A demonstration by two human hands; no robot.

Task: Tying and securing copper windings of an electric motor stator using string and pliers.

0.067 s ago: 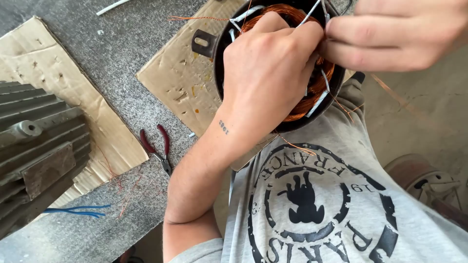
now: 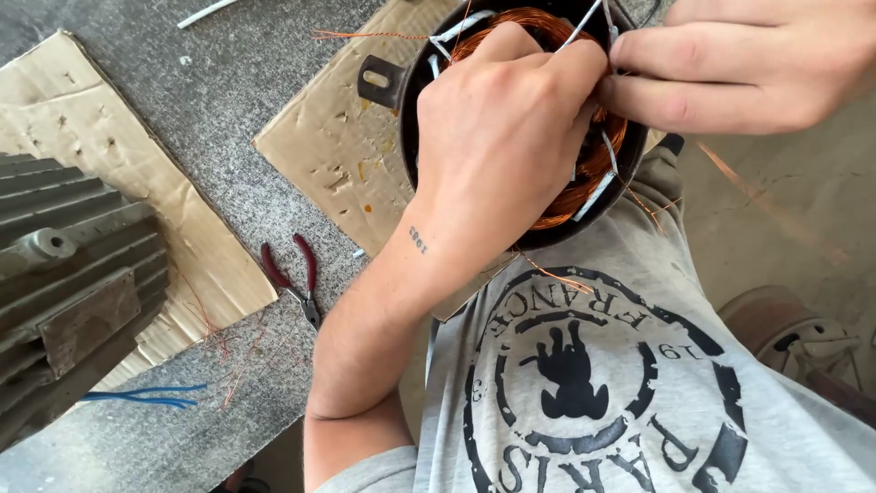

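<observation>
A round dark motor stator (image 2: 415,91) with copper windings (image 2: 584,187) and white insulation strips rests at the bench edge on a sheet of cardboard (image 2: 338,155). My left hand (image 2: 497,137) lies over the windings, its fingertips pinching a thin white wire or sleeve at the coil's top. My right hand (image 2: 739,68) comes in from the upper right and pinches the same spot, its fingers closed against the left fingertips. Loose copper strands (image 2: 365,36) stick out from the stator.
Red-handled pliers (image 2: 297,278) lie on the grey bench (image 2: 182,119) near my left forearm. A finned grey motor housing (image 2: 64,292) sits at the left on more cardboard, with blue wires (image 2: 146,395) in front of it. A shoe (image 2: 789,333) shows on the floor, lower right.
</observation>
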